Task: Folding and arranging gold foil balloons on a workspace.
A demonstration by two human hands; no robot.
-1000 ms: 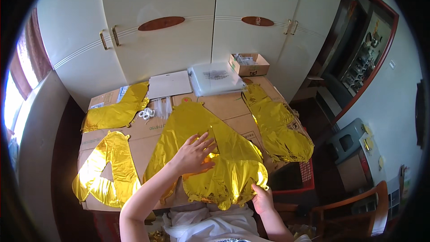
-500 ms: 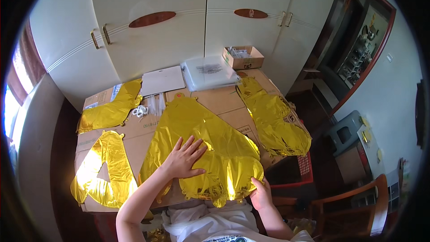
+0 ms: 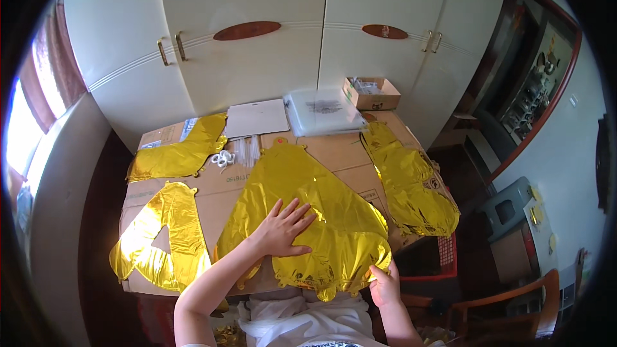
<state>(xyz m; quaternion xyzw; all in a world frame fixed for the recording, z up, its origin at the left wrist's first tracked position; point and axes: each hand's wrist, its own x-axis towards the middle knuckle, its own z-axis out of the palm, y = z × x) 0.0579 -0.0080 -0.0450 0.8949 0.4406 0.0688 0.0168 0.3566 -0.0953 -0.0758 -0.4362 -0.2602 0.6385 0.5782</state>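
A large gold foil balloon point(image 3: 302, 193), uninflated, lies flat in front of me with its wrinkled lower edge at the table's near side. My left hand point(image 3: 283, 228) rests palm down on its middle, fingers spread. At the balloon's lower right corner my right hand point(image 3: 384, 283) pinches the foil edge between thumb and fingers, and that corner curls up slightly. Three more flat gold foil balloons lie around it: an A-shaped balloon point(image 3: 183, 244) at the near left, a bent balloon point(image 3: 177, 154) at the far left, and a crumpled balloon point(image 3: 411, 183) on the right.
Cardboard point(image 3: 334, 154) covers the table. White ribbon point(image 3: 223, 159) and clear straws point(image 3: 247, 151) lie beyond the big balloon. A grey-white board point(image 3: 258, 117), a clear plastic package point(image 3: 324, 114) and a small carton point(image 3: 371, 94) line the back. A wooden chair point(image 3: 546, 295) stands at the right.
The whole scene has shifted slightly right in the view. My right hand now pinches the balloon's corner more tightly and the foil there is curled up. My left hand stays flat on it.
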